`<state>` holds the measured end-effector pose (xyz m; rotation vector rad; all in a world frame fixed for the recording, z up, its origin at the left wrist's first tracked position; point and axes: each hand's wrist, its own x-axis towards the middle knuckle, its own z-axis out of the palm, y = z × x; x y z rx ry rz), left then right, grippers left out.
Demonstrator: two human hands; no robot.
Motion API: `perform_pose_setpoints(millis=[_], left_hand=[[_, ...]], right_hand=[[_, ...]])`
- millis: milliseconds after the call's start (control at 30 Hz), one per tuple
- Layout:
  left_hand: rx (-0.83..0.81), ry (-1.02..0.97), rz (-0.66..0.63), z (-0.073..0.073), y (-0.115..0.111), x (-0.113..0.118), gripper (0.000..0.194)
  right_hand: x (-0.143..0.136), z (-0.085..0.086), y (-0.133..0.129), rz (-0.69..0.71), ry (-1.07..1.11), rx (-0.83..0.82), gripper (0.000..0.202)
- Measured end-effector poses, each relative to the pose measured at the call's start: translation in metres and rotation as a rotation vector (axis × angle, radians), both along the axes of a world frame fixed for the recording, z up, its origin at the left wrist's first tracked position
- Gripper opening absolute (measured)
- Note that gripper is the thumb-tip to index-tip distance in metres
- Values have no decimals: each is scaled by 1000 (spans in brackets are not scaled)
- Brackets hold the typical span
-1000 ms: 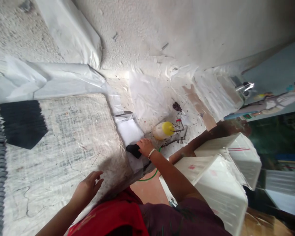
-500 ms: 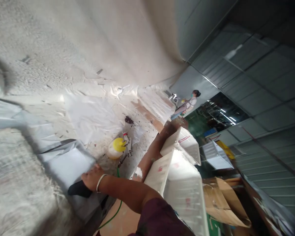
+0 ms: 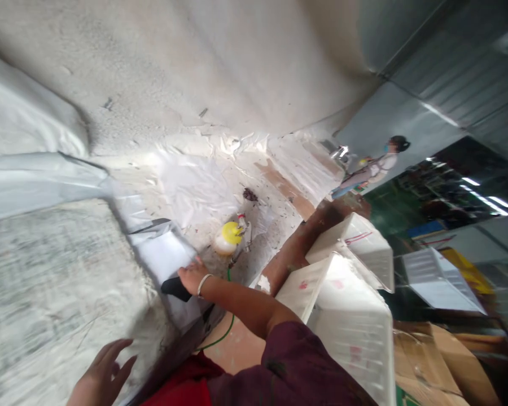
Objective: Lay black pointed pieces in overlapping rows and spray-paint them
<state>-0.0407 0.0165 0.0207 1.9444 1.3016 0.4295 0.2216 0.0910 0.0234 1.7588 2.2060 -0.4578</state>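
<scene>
My right hand (image 3: pixel 192 276), with a pale bracelet at the wrist, is closed over a small black piece (image 3: pixel 175 288) of a kind I cannot make out; it lies against a white sheet (image 3: pixel 165 255). Part of the black piece sticks out to the left of the fingers. My left hand (image 3: pixel 104 372) is at the lower left, fingers apart with nothing in them, over a whitish, cloth-like block (image 3: pixel 63 282). Just beyond my right hand stands a spray gun (image 3: pixel 246 232) with a yellow-lidded cup (image 3: pixel 230 238) and a green hose (image 3: pixel 226 332).
White plastic crates (image 3: pixel 351 327) stand along the brown table edge (image 3: pixel 292 254) to the right. Beyond them are a cardboard box (image 3: pixel 427 361) and a white bin (image 3: pixel 444 279). Thin white plastic sheeting (image 3: pixel 195 186) and dark scraps (image 3: pixel 249 194) lie farther in. A person (image 3: pixel 372 169) stands at the far end.
The view has swung, so everything appears shifted to the right. My left hand has come into view at the lower left. My right hand stays at the black piece.
</scene>
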Motion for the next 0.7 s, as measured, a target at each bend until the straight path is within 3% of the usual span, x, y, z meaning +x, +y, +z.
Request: perform_pose_setpoints(millis=[100,233,333,433,500,567,700], left_hand=[[-13,-60,71,-14,-4,-7,35],[-119,-82,146,-11,-2,-7,34],[-406,-185,271,1,2,3,42],[-732,-513,414,20,9,21,54],[-866,-727,498,33,15,35,54],[-930,-861,568,42,22,45,51],[-785,-816,714,46,34,47,43]], right_hand=[[1,-1,5,40,12,-57,28],[8,4,13,18,112,-47,28],[15,20,12,-70,353,-148,18],[11,38,9,-159,703,-366,15],[-1,48,9,-189,891,-466,17],[-21,52,10,-180,942,-482,17],[-77,51,9,-131,675,-247,14]])
